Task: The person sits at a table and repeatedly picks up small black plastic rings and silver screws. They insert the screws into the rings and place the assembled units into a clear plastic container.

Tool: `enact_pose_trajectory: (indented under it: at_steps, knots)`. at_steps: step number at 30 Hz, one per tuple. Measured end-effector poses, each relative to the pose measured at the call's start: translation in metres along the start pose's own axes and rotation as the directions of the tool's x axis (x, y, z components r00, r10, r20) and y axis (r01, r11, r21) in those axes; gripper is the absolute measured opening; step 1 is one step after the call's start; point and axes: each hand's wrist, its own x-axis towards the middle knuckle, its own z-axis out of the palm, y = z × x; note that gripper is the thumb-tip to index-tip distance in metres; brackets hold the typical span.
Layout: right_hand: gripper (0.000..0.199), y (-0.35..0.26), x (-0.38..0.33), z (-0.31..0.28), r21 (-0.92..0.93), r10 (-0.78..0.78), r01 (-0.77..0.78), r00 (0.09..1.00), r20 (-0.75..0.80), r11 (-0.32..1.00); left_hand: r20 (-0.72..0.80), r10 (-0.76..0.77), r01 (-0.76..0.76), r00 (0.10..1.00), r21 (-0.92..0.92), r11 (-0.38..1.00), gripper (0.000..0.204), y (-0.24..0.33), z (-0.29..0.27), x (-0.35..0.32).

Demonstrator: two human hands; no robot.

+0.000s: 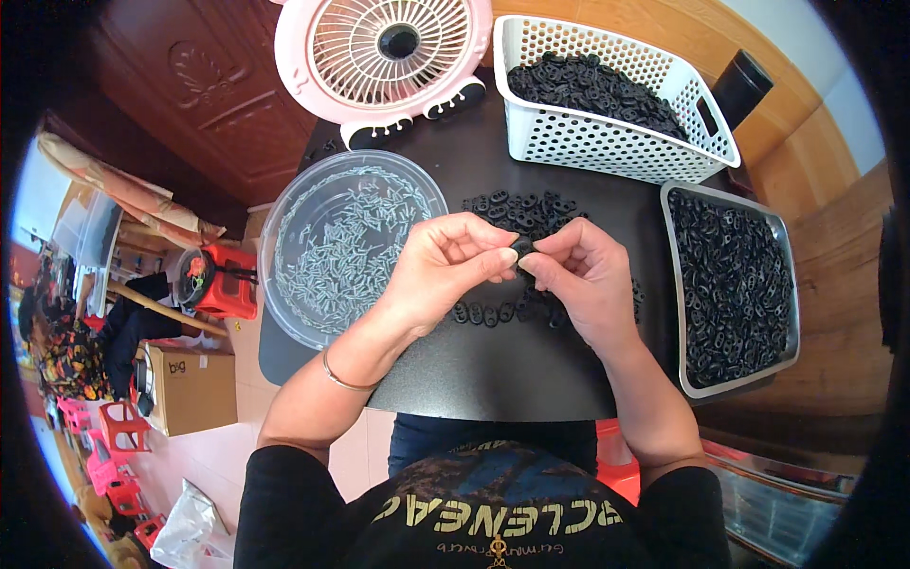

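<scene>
Shirt (379,522), hands (441,266) (586,280), dark table (464,379), tiled floor (261,408)

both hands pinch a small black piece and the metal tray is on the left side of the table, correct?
Wrong side: the head view shows the metal tray on the right. The left hand and right hand do pinch a small black piece.

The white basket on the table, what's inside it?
A heap of small black pieces lies in the white basket. Only the top ones show clearly; they cover whatever is deeper, so I can't tell what's at the bottom.
</scene>
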Motion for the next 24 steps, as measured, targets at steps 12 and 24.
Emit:
enact_pose_trajectory:
  at_steps: [12, 24]
  knots:
    - [0.013, 0.007, -0.001, 0.003, 0.042, -0.032, 0.034, 0.999, -0.031, 0.999, -0.021, -0.013, 0.012, 1.0, -0.05, 0.999, 0.01, -0.004, 0.001, -0.001]
    - [0.033, 0.001, 0.006, -0.005, -0.353, -0.217, 0.279, 0.954, 0.206, 0.893, 0.13, -0.2, 0.227, 0.971, -0.255, 0.94, 0.018, 0.003, -0.007, 0.0]
